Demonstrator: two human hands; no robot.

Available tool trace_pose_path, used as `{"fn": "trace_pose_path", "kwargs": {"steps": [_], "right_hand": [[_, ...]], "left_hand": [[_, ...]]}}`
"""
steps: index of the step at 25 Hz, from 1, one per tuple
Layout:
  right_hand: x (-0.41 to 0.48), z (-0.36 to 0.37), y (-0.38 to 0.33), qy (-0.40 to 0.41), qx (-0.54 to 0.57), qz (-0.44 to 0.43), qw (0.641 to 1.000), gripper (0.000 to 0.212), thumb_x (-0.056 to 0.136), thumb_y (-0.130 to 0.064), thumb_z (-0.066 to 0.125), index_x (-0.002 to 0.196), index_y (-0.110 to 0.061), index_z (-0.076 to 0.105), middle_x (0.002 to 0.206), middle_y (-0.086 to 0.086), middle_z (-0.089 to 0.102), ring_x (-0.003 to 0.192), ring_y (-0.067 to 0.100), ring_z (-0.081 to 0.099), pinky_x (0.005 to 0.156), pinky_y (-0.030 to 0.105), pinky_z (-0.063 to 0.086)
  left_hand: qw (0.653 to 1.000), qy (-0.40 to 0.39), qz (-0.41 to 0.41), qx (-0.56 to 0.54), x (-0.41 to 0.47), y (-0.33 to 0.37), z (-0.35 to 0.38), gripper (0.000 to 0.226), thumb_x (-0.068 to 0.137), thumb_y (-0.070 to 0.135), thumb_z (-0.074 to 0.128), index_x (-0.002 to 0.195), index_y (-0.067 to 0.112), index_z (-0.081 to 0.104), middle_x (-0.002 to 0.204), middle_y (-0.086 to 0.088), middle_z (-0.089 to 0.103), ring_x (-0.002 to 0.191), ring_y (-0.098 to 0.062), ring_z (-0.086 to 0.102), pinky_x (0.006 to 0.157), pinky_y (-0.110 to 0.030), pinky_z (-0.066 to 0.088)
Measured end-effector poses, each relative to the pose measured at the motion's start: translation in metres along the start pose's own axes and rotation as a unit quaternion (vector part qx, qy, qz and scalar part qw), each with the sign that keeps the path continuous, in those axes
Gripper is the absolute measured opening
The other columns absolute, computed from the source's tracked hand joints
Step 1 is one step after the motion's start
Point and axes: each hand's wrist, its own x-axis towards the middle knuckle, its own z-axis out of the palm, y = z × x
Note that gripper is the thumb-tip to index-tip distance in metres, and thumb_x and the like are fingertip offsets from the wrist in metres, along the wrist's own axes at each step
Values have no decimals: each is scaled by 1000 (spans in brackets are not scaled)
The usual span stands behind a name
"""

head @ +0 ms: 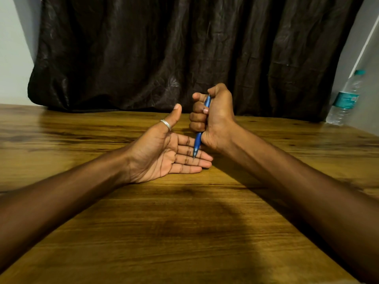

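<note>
My right hand (pixel 215 117) grips the blue pen (pixel 198 141) upright, tip pointing to 6 o'clock, touching my flat, open left hand (pixel 164 154).

No text is legible; the teal label (pixel 346 100) on the water bottle (pixel 351 85), at the table's (pixel 184 232) far right edge, is blurred; the blue pen (pixel 198 141) shows no readable print.

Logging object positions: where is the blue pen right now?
Head view, centre: the blue pen stands upright in the right hand, tip down at the fingers of the open left hand.
</note>
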Motion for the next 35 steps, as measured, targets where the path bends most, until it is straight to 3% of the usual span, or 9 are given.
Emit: {"fn": "trace_pose_path", "kwargs": {"steps": [35], "right_hand": [[1, 1, 1, 19, -15, -6, 1000, 30, 93, -32, 32, 80, -13, 52, 46, -7, 27, 39, 9, 18, 37, 17, 15]], "left_hand": [[1000, 5, 2, 12, -1, 0, 1, 106, 87, 83, 27, 134, -8, 55, 124, -30, 70, 120, -36, 69, 108, -44, 51]]}}
